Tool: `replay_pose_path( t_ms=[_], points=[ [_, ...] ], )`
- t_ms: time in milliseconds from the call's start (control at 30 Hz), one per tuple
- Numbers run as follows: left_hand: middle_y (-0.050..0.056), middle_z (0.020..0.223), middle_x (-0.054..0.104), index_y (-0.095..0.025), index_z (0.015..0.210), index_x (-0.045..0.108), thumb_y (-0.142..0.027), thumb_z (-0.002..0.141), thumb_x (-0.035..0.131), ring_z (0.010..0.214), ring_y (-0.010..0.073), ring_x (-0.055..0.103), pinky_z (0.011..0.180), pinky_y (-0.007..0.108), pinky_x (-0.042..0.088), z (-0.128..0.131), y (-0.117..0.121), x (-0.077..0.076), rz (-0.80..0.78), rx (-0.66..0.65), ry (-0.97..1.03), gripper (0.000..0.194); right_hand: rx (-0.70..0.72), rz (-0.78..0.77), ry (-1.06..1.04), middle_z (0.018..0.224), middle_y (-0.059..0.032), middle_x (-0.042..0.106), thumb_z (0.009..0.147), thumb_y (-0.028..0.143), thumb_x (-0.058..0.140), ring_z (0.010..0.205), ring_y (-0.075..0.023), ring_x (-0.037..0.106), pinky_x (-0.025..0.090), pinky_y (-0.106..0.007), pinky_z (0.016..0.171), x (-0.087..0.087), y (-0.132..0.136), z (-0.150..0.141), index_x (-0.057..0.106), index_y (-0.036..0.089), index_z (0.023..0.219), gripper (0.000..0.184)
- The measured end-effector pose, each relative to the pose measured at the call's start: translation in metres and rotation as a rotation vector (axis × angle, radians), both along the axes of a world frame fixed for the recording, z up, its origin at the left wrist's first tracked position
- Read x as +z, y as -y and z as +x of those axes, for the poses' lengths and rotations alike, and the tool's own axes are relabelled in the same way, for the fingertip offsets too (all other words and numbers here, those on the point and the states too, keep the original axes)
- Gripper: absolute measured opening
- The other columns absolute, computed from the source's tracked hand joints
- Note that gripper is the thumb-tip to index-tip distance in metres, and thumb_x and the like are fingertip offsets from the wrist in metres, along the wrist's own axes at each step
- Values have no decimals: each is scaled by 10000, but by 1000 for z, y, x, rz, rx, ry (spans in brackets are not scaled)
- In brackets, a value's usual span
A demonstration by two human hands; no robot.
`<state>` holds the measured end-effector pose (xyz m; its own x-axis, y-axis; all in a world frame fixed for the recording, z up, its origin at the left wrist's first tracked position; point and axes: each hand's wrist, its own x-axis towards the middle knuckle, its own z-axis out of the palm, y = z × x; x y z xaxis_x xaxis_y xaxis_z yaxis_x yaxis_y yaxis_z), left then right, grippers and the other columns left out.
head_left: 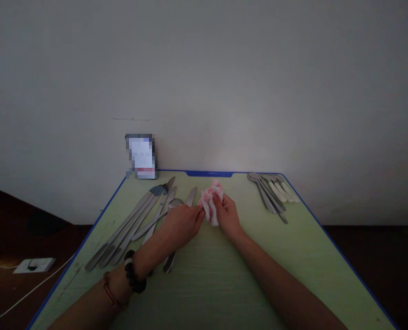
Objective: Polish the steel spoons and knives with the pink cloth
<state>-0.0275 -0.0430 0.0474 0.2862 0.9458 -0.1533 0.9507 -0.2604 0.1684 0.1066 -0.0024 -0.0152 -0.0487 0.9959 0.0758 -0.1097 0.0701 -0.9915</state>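
My right hand (229,216) is closed around a crumpled pink-and-white cloth (211,213), above the middle of the table. At the cloth's left edge is my left hand (185,223), its fingers pinched together. Whatever they grip is hidden by the fingers and the cloth. Under and beside my left forearm lie several metal knives, one knife blade (192,196) showing just beyond the hand. A metal spoon (151,225) lies slantwise across some of them, partly covered by my left hand. Farther left, long-handled flatware (121,229) lies in a slanting row.
On the far right of the green table (204,293) lie several metal spoons (264,195) and white-handled pieces of cutlery (278,190). A phone with a lit, blurred screen (144,158) leans on the wall at the back left. A power strip (34,265) and white cable are on the floor.
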Motion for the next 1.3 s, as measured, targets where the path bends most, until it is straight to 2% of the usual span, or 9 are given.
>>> replay_pose_path(
  t_ms=[200, 333, 433, 533, 667, 833, 967, 1100, 1300],
  points=[
    [113, 826, 723, -177, 939, 675, -345, 942, 298, 741, 253, 673, 677, 330, 453, 8, 2, -9, 47, 16, 88, 413, -156, 41, 103, 579, 5, 579, 832, 506, 468, 527, -129, 504, 408, -235, 504, 8, 4, -1, 620, 154, 769, 389],
    [94, 838, 728, -183, 893, 677, -309, 931, 320, 747, 230, 669, 686, 306, 433, 7, -5, -20, 41, 54, 183, 381, -121, -4, 57, 659, -10, 641, 800, 494, 530, 586, -141, 555, 437, -237, 540, 5, 6, -5, 648, 150, 859, 368],
    [91, 822, 719, -176, 871, 666, -320, 927, 317, 719, 214, 657, 669, 294, 423, 3, -8, -19, 13, 54, 223, 382, -72, -49, -61, 710, -17, 671, 784, 492, 563, 609, -145, 585, 461, -248, 572, 0, 5, -6, 644, 162, 913, 364],
    [63, 728, 687, -166, 849, 641, -343, 920, 312, 649, 178, 627, 644, 271, 424, -5, -6, -9, -107, -18, 300, 380, -66, -63, -175, 694, -14, 676, 776, 516, 571, 591, -152, 601, 467, -260, 559, -2, -2, -2, 630, 173, 903, 371],
    [-32, 564, 579, -178, 928, 573, -285, 924, 233, 490, 113, 531, 548, 211, 414, -15, -3, 2, -412, -130, 532, 356, -137, -67, -293, 683, -20, 681, 760, 559, 571, 620, -162, 623, 471, -267, 565, -2, -16, 8, 625, 170, 841, 401],
    [27, 754, 631, -169, 860, 564, -231, 902, 298, 717, 150, 589, 671, 238, 435, -5, -2, -14, -212, -113, 519, 277, -199, -134, -370, 643, -31, 674, 705, 579, 619, 614, -171, 632, 475, -276, 561, 3, -13, 5, 620, 160, 760, 423],
    [75, 862, 658, -159, 904, 552, -241, 931, 265, 791, 179, 615, 727, 271, 449, 7, -3, -29, -144, -49, 522, 299, -129, -189, -326, 691, -41, 691, 725, 562, 608, 629, -175, 638, 478, -280, 567, 4, 4, -9, 634, 164, 813, 408],
    [80, 845, 658, -160, 901, 555, -229, 934, 257, 798, 184, 627, 732, 272, 452, 8, -3, -27, -128, -11, 529, 307, -86, -211, -270, 710, -55, 701, 724, 587, 587, 636, -176, 636, 470, -270, 557, 2, 11, -17, 634, 163, 803, 434],
    [34, 706, 624, -181, 805, 536, -284, 936, 243, 677, 169, 593, 641, 260, 421, 9, 5, -21, -216, -69, 498, 337, -132, -192, -319, 744, -61, 696, 713, 594, 585, 647, -183, 634, 459, -279, 539, 1, -8, 0, 628, 167, 875, 459]
  ],
)
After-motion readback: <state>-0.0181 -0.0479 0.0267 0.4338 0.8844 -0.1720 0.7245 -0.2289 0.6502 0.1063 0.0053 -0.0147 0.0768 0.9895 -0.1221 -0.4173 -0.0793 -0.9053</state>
